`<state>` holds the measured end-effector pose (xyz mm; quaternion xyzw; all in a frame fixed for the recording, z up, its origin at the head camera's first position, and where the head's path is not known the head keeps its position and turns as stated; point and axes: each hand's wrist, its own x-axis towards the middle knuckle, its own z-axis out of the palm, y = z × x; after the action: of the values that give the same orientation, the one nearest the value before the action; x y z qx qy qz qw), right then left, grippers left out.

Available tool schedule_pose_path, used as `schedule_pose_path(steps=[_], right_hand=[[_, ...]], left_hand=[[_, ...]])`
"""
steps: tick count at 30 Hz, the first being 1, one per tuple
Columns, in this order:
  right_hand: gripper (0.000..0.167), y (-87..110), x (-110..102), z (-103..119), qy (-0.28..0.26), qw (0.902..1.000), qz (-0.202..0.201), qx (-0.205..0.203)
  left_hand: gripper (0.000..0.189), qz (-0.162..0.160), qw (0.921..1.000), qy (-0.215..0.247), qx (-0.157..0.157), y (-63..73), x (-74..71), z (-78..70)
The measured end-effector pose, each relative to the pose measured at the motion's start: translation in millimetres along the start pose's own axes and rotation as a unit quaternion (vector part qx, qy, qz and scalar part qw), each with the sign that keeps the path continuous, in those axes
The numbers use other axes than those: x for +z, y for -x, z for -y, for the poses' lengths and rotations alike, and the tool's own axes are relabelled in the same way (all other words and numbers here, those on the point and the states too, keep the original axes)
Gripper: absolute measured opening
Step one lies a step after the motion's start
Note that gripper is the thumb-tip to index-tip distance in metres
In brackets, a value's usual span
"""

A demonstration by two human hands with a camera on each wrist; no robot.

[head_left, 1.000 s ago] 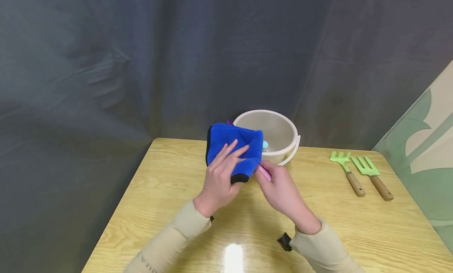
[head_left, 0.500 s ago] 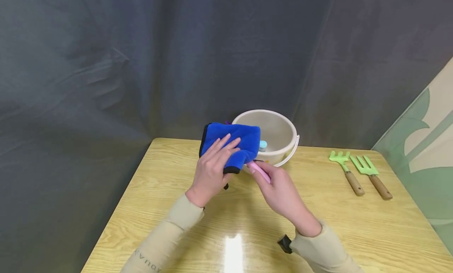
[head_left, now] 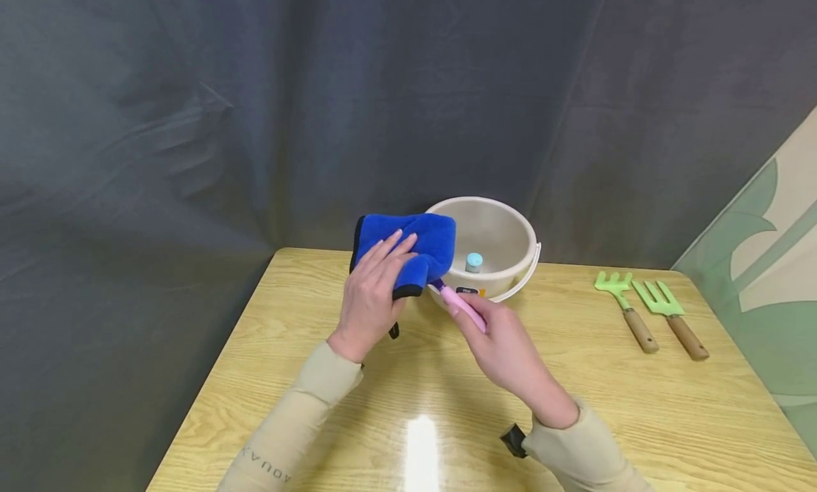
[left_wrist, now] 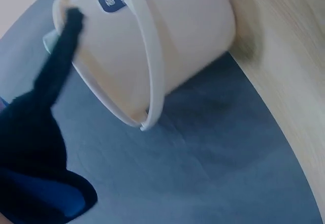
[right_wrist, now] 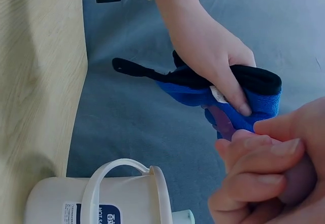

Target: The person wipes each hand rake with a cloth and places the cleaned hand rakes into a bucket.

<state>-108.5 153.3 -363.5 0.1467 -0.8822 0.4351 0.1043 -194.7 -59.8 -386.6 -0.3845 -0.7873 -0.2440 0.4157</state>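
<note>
My left hand [head_left: 369, 293] holds a folded blue cloth [head_left: 437, 235] with black edging, its fingers spread over the top. The thumb presses the cloth from the other side in the right wrist view, where a black strap [right_wrist: 133, 68] hangs off it. My right hand [head_left: 504, 339] grips the pink handle [head_left: 464, 310] of a purple tool, whose purple part [right_wrist: 221, 121] is mostly wrapped in the cloth, so its kind is hidden. Both hands are raised above the table, in front of a cream bucket [head_left: 498, 285].
A light-blue-topped object [head_left: 474, 261] stands inside the bucket, and the bucket's handle [head_left: 528, 276] hangs down on the right. Two green hand tools with wooden handles, a small rake [head_left: 628, 315] and a fork [head_left: 670, 315], lie on the wooden table [head_left: 574, 378]. A dark curtain hangs behind.
My left hand and the cloth have slid up and left along the tool, away from my right hand. More of the pink handle and a bit of purple neck now show.
</note>
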Motion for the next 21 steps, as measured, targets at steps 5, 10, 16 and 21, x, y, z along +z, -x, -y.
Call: schedule_pose_path(steps=[5, 10, 16, 21], right_hand=[[0.027, -1.3, -1, 1, -0.001, 0.9999, -0.01, -0.01], [0.027, -2.3, -1, 3, -0.005, 0.9995, -0.026, -0.015], [0.024, -4.5, -2, 3, -0.006, 0.9994, -0.031, -0.017], [0.018, -6.5, -4, 3, -0.007, 0.9995, -0.03, -0.009]], left_hand=[[0.025, 0.013, 0.9998, 0.009, 0.009, -1.7, 3.1, -7.9], [0.026, 0.01, 0.9995, 0.03, 0.01, -1.5, 7.2, -17.6], [0.026, -0.008, 0.9967, 0.081, 0.002, -0.2, 10.8, -26.9], [0.017, -0.006, 0.9942, 0.106, 0.018, 1.0, 9.3, -33.3]])
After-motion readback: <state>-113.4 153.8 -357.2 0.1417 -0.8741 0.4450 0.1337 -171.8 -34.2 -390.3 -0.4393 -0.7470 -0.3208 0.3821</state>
